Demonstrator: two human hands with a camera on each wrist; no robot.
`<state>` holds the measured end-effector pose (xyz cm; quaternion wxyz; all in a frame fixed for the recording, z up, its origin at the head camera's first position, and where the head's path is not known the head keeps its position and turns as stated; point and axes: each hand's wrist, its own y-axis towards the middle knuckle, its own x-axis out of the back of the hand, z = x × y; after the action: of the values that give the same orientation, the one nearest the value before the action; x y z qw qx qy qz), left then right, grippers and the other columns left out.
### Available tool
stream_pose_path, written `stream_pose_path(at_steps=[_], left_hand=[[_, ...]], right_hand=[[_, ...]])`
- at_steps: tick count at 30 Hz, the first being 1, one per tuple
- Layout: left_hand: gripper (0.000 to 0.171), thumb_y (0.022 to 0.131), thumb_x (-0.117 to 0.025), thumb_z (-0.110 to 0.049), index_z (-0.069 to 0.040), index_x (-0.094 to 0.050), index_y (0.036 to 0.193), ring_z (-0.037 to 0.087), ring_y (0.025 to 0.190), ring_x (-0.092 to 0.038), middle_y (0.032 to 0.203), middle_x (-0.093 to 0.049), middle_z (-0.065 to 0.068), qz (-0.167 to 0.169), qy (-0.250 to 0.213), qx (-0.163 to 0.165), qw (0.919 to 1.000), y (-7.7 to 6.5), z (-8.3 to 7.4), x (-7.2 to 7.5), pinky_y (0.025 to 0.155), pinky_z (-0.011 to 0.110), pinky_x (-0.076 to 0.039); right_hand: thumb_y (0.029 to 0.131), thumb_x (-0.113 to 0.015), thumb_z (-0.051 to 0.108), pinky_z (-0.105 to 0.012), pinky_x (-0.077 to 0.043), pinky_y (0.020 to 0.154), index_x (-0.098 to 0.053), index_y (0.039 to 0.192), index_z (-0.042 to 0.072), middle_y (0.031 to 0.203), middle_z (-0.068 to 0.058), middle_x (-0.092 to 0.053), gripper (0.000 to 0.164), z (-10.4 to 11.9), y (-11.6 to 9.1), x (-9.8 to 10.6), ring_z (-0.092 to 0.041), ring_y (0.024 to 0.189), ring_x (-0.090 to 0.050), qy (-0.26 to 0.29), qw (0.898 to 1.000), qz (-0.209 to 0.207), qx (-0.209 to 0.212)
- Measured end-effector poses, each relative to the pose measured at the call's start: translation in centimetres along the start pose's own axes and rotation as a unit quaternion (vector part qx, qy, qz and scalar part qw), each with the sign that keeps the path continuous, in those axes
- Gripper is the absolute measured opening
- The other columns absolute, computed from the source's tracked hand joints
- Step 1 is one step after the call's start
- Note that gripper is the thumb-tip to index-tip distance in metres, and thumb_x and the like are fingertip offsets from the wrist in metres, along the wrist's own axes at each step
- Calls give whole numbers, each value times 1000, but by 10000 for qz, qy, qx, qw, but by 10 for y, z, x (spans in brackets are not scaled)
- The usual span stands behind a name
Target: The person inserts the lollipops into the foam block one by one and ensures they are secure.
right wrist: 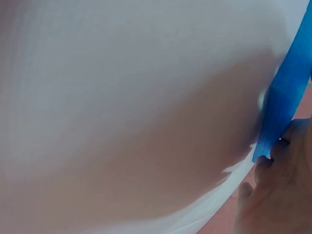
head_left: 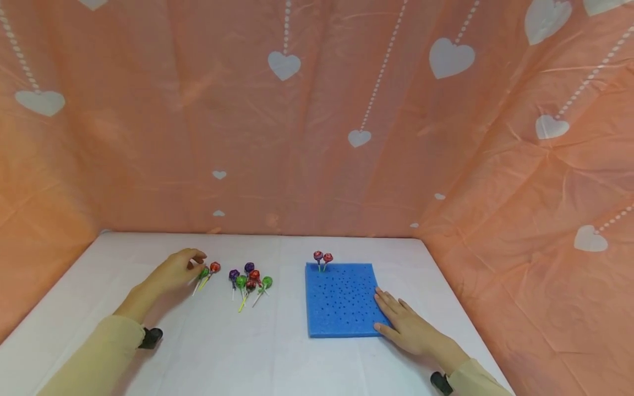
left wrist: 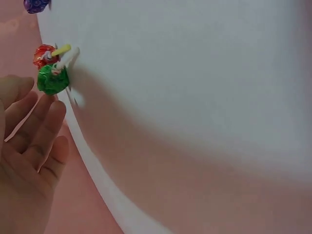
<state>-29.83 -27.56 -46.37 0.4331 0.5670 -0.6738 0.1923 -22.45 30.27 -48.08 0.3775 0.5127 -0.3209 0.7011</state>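
Note:
My left hand is at the left of the table, fingers loosely bent beside a green-wrapped lollipop. In the left wrist view its thumb and fingertips come right up to the green wrapper without closing round it. A red-wrapped lollipop lies against the green one. My right hand rests with fingers extended on the right edge of a blue foam block dotted with small holes. Two lollipops, one red and purple and one red, stand upright in the block's back left corner.
Between the left hand and the block lies a loose cluster of lollipops, among them a purple one, a red one and a green one. A white cloth covers the table. An orange curtain with hearts hangs behind.

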Motion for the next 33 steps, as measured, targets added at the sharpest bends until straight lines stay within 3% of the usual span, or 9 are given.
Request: stream_pose_path(at_steps=[5, 13, 26, 33], left_hand=[[27, 95, -69, -4, 12, -65, 117, 29, 90, -66, 103, -69, 18, 307, 36, -10, 9995, 0, 3, 0, 77, 44, -56], [22, 96, -68, -6, 10, -67, 111, 22, 86, -63, 97, -67, 12, 430, 43, 104, 9990, -2, 3, -2, 73, 38, -54], [22, 97, -67, -4, 12, -67, 112, 27, 88, -64, 100, -67, 17, 175, 37, 91, 9998, -8, -1, -4, 77, 45, -56], [25, 96, -70, -4, 12, -67, 114, 27, 88, -65, 105, -67, 21, -173, -109, 59, 9998, -13, -2, -4, 72, 35, -56]], right_hand=[[109, -43, 53, -62, -17, 124, -25, 163, 0, 172, -15, -17, 78, 0, 0, 0, -39, 157, -19, 59, 10000, -2, 51], [109, -41, 56, -58, -18, 125, -25, 164, 3, 173, -12, -16, 78, -1, 1, 0, -36, 157, -19, -69, 10000, 15, 22], [109, -41, 55, -61, -19, 124, -26, 163, 0, 172, -16, -19, 78, 3, -1, 4, -40, 156, -21, -67, 10000, -4, 62], [109, -41, 54, -60, -19, 124, -26, 162, 0, 172, -16, -19, 78, 4, -1, 4, -39, 156, -21, -128, 9999, -49, 62]])
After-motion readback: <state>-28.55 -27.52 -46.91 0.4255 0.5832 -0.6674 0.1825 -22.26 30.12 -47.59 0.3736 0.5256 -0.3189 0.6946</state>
